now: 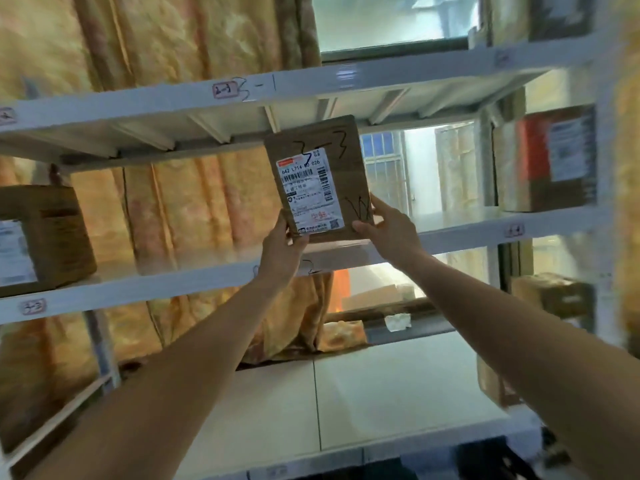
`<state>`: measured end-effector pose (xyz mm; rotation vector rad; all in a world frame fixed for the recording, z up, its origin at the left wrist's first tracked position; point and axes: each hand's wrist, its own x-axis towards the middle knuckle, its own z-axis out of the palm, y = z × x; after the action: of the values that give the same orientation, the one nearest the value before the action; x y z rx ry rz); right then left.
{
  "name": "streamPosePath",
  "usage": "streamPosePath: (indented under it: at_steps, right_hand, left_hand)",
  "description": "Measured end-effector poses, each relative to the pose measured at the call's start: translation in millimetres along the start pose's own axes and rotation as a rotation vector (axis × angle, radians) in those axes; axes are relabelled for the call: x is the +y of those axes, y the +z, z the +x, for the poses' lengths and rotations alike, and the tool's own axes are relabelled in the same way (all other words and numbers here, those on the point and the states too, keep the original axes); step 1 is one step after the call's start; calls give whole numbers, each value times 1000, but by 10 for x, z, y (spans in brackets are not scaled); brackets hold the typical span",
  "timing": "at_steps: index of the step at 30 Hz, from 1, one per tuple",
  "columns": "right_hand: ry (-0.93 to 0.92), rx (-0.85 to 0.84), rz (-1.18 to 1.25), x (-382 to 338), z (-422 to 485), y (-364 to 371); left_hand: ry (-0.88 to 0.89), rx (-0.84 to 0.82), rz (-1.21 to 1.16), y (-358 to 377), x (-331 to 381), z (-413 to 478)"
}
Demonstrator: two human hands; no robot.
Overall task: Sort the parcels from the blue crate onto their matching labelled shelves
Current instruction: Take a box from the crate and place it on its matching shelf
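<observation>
A flat brown cardboard parcel (349, 150) stands upright with its white shipping label facing me and "2-3" handwritten in black near its top. My left hand (281, 252) grips its lower left corner. My right hand (389, 228) holds its lower right corner. The parcel's bottom edge sits at the front of a white metal shelf (460, 233), below the upper shelf (156, 102) marked "3-1" with a small "2-3" sticker. The blue crate is out of view.
A brown box (52, 233) with a white label sits on the same shelf at the far left. A box with a red panel (547, 157) stands at the right, another box (550, 292) lower right. Yellow curtains and a window lie behind the rack.
</observation>
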<state>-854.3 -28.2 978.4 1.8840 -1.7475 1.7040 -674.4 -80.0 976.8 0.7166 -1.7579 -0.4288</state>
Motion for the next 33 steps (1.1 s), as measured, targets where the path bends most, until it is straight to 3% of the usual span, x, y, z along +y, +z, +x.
streamPosePath:
  at_steps: [11,17,20,22,25,29,33]
  right_hand:
    - [-38,-214,28,266,252,430]
    - [-54,-364,-29,131,578,992]
    - [-26,-431,-49,45,741,1251]
    - [2,-468,-76,9,821,1425]
    - [-14,-473,-74,-19,890,1644]
    - [-52,-440,-149,27,1015,1866]
    - [-65,-418,-347,80,1114,1989]
  left_hand:
    - [-5,51,50,18,-309,230]
    - [-257,182,-14,-363,-864,453]
    - [-403,154,5,-525,-1054,550]
    - [-440,114,150,-640,-1160,585]
    - [-445,77,392,-833,-1327,635]
    - [-382,94,271,-945,-1564,761]
    - [-344,178,431,-831,-1640,783]
